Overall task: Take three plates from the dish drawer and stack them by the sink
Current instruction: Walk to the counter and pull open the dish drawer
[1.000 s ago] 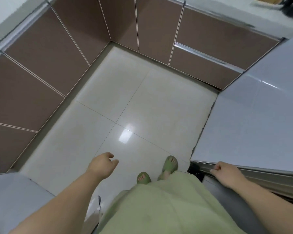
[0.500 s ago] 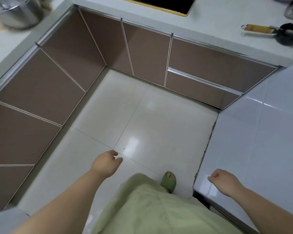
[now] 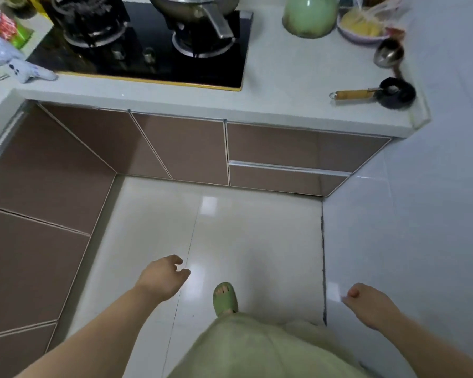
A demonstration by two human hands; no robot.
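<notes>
No plates and no sink are in view. Brown cabinet fronts run under the white counter (image 3: pixel 284 105); one low drawer front (image 3: pixel 287 178) with a metal strip handle sits at the right and is shut. My left hand (image 3: pixel 161 278) hangs over the floor tiles with loosely curled fingers, holding nothing. My right hand (image 3: pixel 372 305) hangs low at the right beside the pale tiled wall, fingers curled in, with nothing visible in it.
A black gas hob (image 3: pixel 148 53) with a steel pan (image 3: pixel 194 6) sits on the counter. A green jar (image 3: pixel 309 15), a bowl of food (image 3: pixel 361 28), a ladle (image 3: pixel 388 54) and a wooden-handled brush (image 3: pixel 377 92) stand at its right end. My sandalled foot (image 3: pixel 224 298) is on the floor.
My view has tilted up from the floor to the hob and counter. My right hand let go of a metal-edged panel at the right and now hangs free. My left hand stayed empty.
</notes>
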